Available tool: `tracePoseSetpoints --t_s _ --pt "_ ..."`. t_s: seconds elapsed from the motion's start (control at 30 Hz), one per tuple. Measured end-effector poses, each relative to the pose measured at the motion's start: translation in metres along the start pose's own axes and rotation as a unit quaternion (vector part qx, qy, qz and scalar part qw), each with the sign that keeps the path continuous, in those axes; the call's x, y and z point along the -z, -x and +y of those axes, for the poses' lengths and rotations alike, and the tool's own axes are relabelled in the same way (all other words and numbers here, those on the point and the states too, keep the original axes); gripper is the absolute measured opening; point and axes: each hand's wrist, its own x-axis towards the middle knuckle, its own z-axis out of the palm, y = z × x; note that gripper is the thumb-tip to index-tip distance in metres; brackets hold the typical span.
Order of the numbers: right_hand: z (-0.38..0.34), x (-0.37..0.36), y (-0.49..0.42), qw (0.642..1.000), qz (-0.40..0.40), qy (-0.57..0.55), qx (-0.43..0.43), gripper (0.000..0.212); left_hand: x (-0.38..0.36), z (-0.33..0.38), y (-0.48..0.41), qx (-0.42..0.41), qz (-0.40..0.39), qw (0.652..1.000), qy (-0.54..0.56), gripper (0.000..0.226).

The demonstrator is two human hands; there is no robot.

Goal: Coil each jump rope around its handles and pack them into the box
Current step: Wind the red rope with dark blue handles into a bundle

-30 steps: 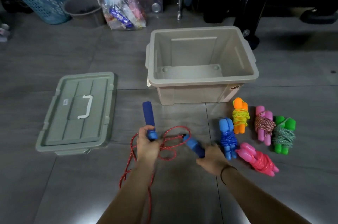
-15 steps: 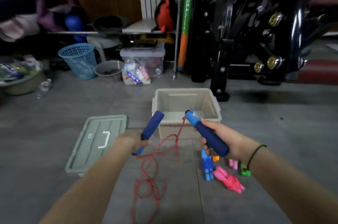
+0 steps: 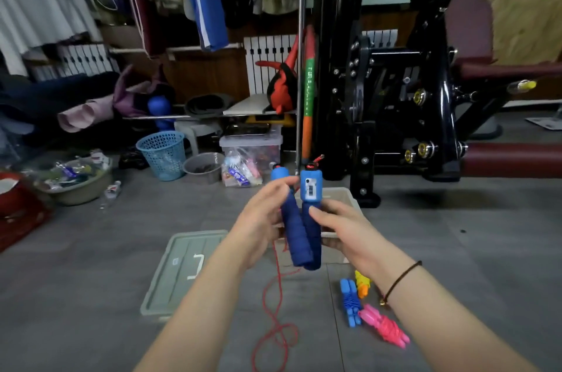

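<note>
Both hands are raised in front of the box, holding a jump rope's two blue foam handles upright and side by side, their lower ends touching. The left hand (image 3: 261, 219) wraps its fingers round the plain handle (image 3: 293, 228), with the fingertips reaching up near its cap. The right hand (image 3: 343, 228) grips the counter handle (image 3: 310, 189), with the thumb pressed on the foam just below the light-blue counter block; its other fingers are behind the handle and out of sight. The digits on the counter window are too small to read. The red rope (image 3: 275, 307) hangs from between the hands and loops loosely on the floor (image 3: 91, 280), running out past the bottom edge of the view. The box (image 3: 343, 193) is mostly hidden behind the hands and handles, with only part of its pale rim and a corner showing, so its inside cannot be seen. Its lid (image 3: 182, 268) lies flat on the floor to the left, partly covered by the left forearm. To the right, on the floor, lie a coiled blue rope bundle (image 3: 349, 301), a pink one (image 3: 384, 326) and an orange one (image 3: 363, 283) half hidden by the right forearm, which wears a dark wrist band (image 3: 401, 279).
</note>
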Motion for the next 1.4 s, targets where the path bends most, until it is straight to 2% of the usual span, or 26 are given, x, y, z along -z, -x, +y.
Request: tracePoseSetpoints --t_s 0.07,0.13,0.2,0.43,0.53,0.57,0.73,0.9,1.0,1.1,1.17,1.27,1.3,1.4 --pt "-0.004 -0.005 0.004 1.0 -0.005 -0.007 0.019 0.021 -0.006 0.0 0.0 -0.042 0.004 0.998 -0.038 0.056" --pt "-0.007 -0.007 0.006 1.0 0.005 0.002 0.029 0.019 -0.009 -0.001 -0.001 -0.066 -0.012 0.997 -0.032 0.08" --pt "-0.009 -0.006 0.008 0.999 0.024 0.021 0.034 0.017 -0.011 0.0 0.0 -0.066 -0.021 0.997 -0.037 0.088" --pt "-0.016 -0.005 0.013 0.997 0.029 0.062 0.032 0.02 -0.005 0.0 0.003 -0.034 -0.052 0.997 -0.04 0.093" --pt "-0.023 -0.007 0.015 0.998 -0.005 -0.057 0.007 0.008 -0.003 -0.001 0.007 -0.016 -0.07 0.996 -0.061 0.096" --pt "-0.024 -0.007 0.015 0.995 -0.011 -0.101 -0.002 0.011 -0.003 -0.001 0.008 -0.012 -0.079 0.994 -0.08 0.099" --pt "-0.018 -0.014 0.009 0.982 0.016 -0.186 -0.008 0.005 -0.007 -0.004 0.011 0.004 -0.096 0.982 -0.163 0.108" --pt "-0.02 -0.009 0.005 0.965 0.0 -0.259 -0.037 0.037 -0.01 -0.003 0.012 -0.008 -0.127 0.981 -0.148 0.11" --pt "-0.018 -0.011 0.003 0.97 0.012 -0.243 -0.029 0.044 -0.011 -0.004 0.013 -0.019 -0.126 0.975 -0.182 0.111" --pt "-0.017 -0.01 0.003 0.967 0.023 -0.252 -0.032 0.038 -0.013 -0.007 0.014 -0.027 -0.087 0.969 -0.231 0.115" --pt "-0.02 -0.007 0.003 0.962 0.006 -0.271 -0.033 0.025 -0.011 -0.01 0.01 -0.01 -0.047 0.976 -0.215 0.113" --pt "-0.023 -0.001 0.003 0.953 0.003 -0.304 -0.001 0.016 -0.005 -0.011 0.007 0.09 -0.034 0.986 -0.134 0.101" --pt "-0.025 0.0 0.004 0.951 0.003 -0.309 0.013 0.017 -0.004 -0.011 0.009 0.131 -0.055 0.984 -0.111 0.091" --pt "-0.024 0.0 0.005 0.958 -0.004 -0.288 0.016 0.018 -0.01 -0.011 0.016 0.204 -0.141 0.966 -0.071 0.038"
